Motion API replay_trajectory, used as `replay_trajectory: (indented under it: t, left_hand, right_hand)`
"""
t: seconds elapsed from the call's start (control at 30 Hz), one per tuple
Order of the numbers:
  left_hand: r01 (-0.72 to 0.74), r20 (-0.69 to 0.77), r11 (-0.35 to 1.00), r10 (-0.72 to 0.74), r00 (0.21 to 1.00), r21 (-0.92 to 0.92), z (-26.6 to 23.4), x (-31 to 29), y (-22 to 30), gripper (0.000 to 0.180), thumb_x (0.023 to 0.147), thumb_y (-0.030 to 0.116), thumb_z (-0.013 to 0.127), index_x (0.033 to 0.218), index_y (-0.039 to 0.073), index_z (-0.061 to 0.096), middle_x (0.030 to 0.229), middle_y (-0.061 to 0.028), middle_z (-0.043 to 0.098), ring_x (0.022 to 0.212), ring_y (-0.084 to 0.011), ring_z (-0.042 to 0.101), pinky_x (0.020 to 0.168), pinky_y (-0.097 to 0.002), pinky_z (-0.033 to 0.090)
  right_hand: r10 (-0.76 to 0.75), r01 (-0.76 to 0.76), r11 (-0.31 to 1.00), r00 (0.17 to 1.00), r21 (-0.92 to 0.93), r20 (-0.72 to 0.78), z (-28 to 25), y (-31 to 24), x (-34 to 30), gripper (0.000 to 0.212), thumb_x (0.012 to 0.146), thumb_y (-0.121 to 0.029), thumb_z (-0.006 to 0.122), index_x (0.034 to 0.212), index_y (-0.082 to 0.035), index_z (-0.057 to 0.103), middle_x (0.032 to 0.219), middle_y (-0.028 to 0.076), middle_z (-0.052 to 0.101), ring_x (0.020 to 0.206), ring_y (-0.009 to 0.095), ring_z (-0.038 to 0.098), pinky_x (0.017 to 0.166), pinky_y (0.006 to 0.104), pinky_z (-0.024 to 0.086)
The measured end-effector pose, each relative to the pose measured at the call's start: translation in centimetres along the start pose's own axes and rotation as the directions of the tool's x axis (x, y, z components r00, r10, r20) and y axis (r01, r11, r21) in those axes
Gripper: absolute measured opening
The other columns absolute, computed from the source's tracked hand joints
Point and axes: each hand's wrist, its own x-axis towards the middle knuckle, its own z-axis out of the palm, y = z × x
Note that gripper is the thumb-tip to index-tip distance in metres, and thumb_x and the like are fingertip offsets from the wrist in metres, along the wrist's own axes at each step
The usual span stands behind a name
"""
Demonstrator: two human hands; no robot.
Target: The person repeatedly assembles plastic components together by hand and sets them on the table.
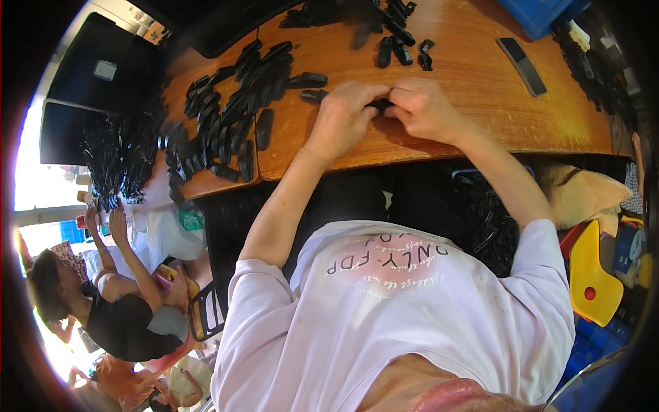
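Note:
My left hand [343, 115] and my right hand [427, 106] meet over the wooden table [480, 117], fingertips pinched together on a small black plastic part [379, 105]. Most of that part is hidden by my fingers. Another black piece [312, 96] lies just left of my left hand. A large heap of long black plastic pieces [226, 103] spreads over the table's left side. A smaller cluster of black pieces [395, 34] lies beyond my hands at the far edge.
A dark flat handset [522, 65] lies on the table to the right, near a blue crate [542, 12]. Black trays [103, 69] stand at the far left. A bin of black parts [491, 216] sits below the table. A person [120, 309] sits at lower left.

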Motion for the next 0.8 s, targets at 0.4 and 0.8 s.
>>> replay_trajectory:
  t: [0.4, 0.8]
  left_hand:
    - [0.107, -0.323, 0.835, 0.087, 0.942, 0.539, -3.5, 0.0, -1.3, 0.029, 0.088, -0.003, 0.065, 0.115, 0.002, 0.074, 0.116, -0.0173, 0.073, 0.110, -0.0372, 0.066, 0.098, -0.0485, 0.051]
    - [-0.152, 0.167, 0.838, 0.074, 0.983, 0.524, 1.7, 7.6, -3.7, 0.032, 0.093, 0.008, 0.068, 0.124, 0.009, 0.072, 0.121, -0.0113, 0.072, 0.124, -0.0328, 0.061, 0.110, -0.0446, 0.042]
  right_hand:
    - [0.412, -0.482, 0.857, 0.854, -0.183, -0.318, -2.6, 4.8, -0.6, 0.027, 0.095, -0.030, 0.076, 0.108, -0.006, 0.075, 0.104, 0.014, 0.073, 0.096, 0.034, 0.071, 0.080, 0.0461, 0.058]
    - [0.495, -0.410, 0.837, 0.849, 0.363, -0.183, -2.6, 3.4, -2.0, 0.028, 0.089, -0.009, 0.075, 0.116, -0.003, 0.073, 0.107, 0.020, 0.072, 0.097, 0.037, 0.071, 0.083, 0.0440, 0.056]
